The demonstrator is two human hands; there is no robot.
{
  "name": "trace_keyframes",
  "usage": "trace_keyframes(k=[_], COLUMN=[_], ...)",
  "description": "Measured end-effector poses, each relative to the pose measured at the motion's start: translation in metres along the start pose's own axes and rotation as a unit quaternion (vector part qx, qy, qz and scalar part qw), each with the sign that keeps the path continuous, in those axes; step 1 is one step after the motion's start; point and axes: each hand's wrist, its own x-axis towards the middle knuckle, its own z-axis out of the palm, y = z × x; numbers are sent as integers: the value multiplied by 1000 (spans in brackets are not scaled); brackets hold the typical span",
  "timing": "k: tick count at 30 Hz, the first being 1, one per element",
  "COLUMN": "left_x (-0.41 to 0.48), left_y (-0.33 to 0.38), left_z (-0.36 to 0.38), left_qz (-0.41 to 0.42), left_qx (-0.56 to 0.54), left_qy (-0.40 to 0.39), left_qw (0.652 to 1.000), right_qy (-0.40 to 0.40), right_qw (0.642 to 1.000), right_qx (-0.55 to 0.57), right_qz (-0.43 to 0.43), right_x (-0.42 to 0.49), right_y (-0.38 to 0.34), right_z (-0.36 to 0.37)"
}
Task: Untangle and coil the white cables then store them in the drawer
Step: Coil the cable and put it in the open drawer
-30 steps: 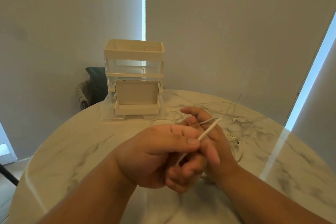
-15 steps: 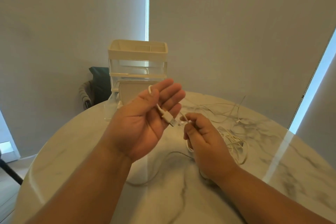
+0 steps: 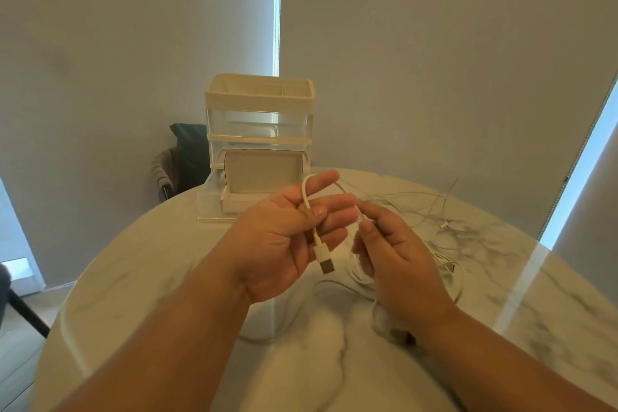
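Above the worktop [image 3: 167,261], the left hand [image 3: 277,244] lies palm up with a white cable [image 3: 305,192] looped over its first finger. The thumb pins it to the straight fingers [image 3: 321,182], and the plug [image 3: 325,259] hangs below. The right hand [image 3: 398,257], just beside, pinches the cable in curled fingers. More cables [image 3: 444,231] lie tangled past the right fingers, and the drawer [image 3: 264,170] stands behind the left.

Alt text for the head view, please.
Left hand holds a white cable looped over its forefinger, USB plug dangling; right hand pinches the cable beside it. More tangled cables and a drawer organizer sit on the marble table.
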Motion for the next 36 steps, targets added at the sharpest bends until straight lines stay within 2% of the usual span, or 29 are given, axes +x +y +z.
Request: trace_keyframes(k=[4,7,14,17,21,25,28,33,36], left_x=[3,4,17,29,31,35,36,35,33], left_y=[-7,-8,-4,0,-10,-14,-17,-14,-13], left_z=[3,5,27,32,19,6,9,12,11], left_qz=[-26,-25,-3,-7,2,0,-6,-9,-2], left_qx=[10,-25,-49,-38,-59,-9,1,-80,-86], left_qy=[-6,-37,-89,-78,-41,-16,-20,-45,-58], left_qw=[1000,999,995,996,997,1000,1000,996,995], right_qy=[41,65,41,57,38,41,24,52,12], right_qw=[999,998,997,994,990,984,985,990,988], right_qx=[-8,-20,-71,-93,-130,-169,-169,-118,-146], right_qz=[10,19,6,13,35,30,27,65,53], right_x=[4,4,1,3,5,10,10,9,9], right_y=[3,2,-1,-1,4,16,18,15,13], right_z=[-5,-8,-9,-13,-14,-15,-12,-12,-12])
